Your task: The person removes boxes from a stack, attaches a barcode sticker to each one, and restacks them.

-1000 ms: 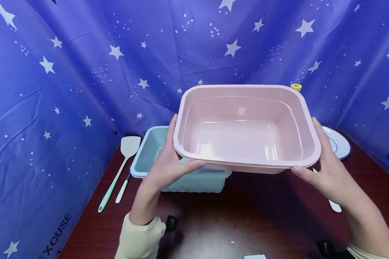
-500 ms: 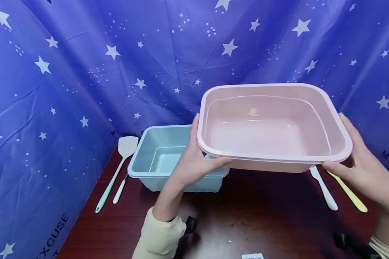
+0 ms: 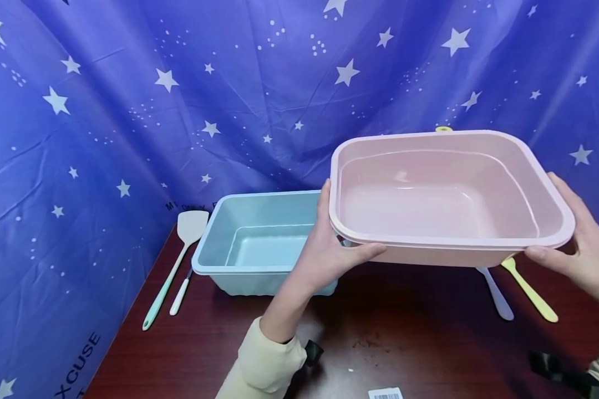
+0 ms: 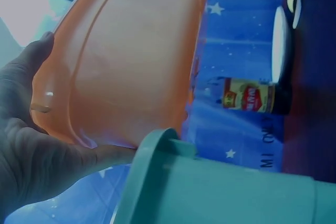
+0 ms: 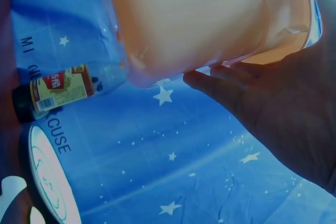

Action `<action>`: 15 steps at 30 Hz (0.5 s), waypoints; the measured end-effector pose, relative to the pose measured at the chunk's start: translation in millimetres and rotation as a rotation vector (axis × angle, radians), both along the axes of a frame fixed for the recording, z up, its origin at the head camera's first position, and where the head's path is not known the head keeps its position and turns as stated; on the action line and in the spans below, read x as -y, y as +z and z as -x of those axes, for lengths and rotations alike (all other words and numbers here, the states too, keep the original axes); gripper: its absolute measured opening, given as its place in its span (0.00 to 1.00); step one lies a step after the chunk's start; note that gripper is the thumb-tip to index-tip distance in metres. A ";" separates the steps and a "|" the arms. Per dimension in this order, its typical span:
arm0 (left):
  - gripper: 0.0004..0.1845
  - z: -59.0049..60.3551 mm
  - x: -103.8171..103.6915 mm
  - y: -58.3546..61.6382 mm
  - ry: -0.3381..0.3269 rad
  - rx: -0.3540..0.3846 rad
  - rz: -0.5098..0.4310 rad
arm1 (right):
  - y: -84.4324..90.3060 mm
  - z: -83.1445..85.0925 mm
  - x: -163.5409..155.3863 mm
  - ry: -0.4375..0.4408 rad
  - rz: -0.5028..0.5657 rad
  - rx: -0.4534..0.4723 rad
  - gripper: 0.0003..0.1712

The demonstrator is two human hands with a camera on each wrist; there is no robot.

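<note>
Pink plastic, the basin (image 3: pixel 444 199) hung above the table (image 3: pixel 404 327), right of the blue basin (image 3: pixel 259 244). Your left hand (image 3: pixel 329 255) and right hand (image 3: pixel 579 249) gripped its rim, thumbs over, fingers curled beneath. A slip could have dropped it onto the white spoon (image 3: pixel 496 293) and yellow spoon (image 3: pixel 529 291). The backdrop (image 3: pixel 130 111) read "XCUSE"; the bottle's (image 5: pixel 58 90) label was illegible.

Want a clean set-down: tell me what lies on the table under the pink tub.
Under the pink tub, held in both hands, a white utensil and a yellow one lie on the table.
</note>
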State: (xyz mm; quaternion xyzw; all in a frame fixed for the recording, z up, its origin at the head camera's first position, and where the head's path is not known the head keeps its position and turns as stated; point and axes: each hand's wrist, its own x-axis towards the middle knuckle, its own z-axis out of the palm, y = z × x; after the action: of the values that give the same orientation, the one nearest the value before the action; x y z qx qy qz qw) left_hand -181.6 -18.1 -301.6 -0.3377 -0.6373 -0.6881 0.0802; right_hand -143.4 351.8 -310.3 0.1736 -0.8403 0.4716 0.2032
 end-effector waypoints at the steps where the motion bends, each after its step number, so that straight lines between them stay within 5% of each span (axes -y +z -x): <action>1: 0.65 0.1 -1.1 -1.3 -0.004 0.005 0.000 | -0.6 0.2 -1.4 0.003 -0.005 0.003 0.59; 9: 0.65 3.6 4.9 -9.5 0.035 0.132 0.038 | -2.6 6.7 1.0 -0.008 -0.077 0.116 0.62; 15: 0.66 8.7 19.1 -11.0 0.090 0.134 0.099 | -4.0 14.5 18.2 0.071 -0.062 0.139 0.61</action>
State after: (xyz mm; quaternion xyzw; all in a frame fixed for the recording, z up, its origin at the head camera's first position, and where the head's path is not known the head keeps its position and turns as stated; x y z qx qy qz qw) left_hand -190.3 -37.2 -312.6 -0.2655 -0.6888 -0.6726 0.0513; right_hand -157.8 333.6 -314.3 0.1762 -0.8599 0.4633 0.1220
